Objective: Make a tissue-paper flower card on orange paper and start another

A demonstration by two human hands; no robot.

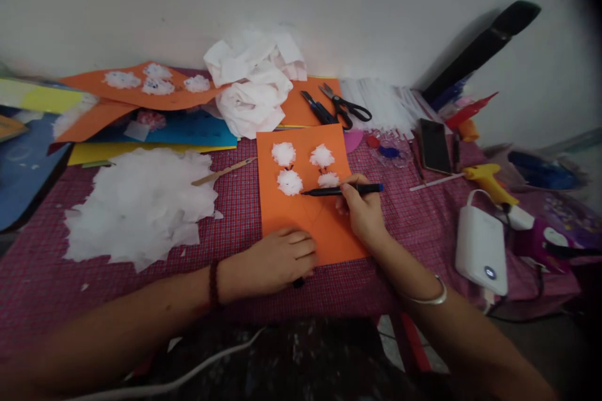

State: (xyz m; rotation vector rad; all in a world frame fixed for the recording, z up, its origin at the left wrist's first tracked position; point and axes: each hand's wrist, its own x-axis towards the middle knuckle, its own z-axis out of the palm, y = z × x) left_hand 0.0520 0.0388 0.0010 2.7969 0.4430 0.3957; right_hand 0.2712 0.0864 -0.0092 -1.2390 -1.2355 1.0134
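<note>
An orange paper sheet (301, 213) lies on the checked red cloth in front of me, with several white tissue tufts (284, 153) stuck near its top. My right hand (363, 212) grips a black marker (343, 189), its tip pointing left onto the sheet just below the tufts. My left hand (277, 260) rests with curled fingers on the sheet's lower left corner, pressing it down; a small dark object, perhaps the marker's cap (298, 282), peeks out beneath it.
A pile of white tissue pieces (141, 203) lies at left, a wooden stick (223, 171) beside it. Crumpled tissue (256, 81), scissors (345, 106) and coloured papers sit at the back. At right: a phone (433, 145), yellow glue gun (489, 178), white power bank (480, 249).
</note>
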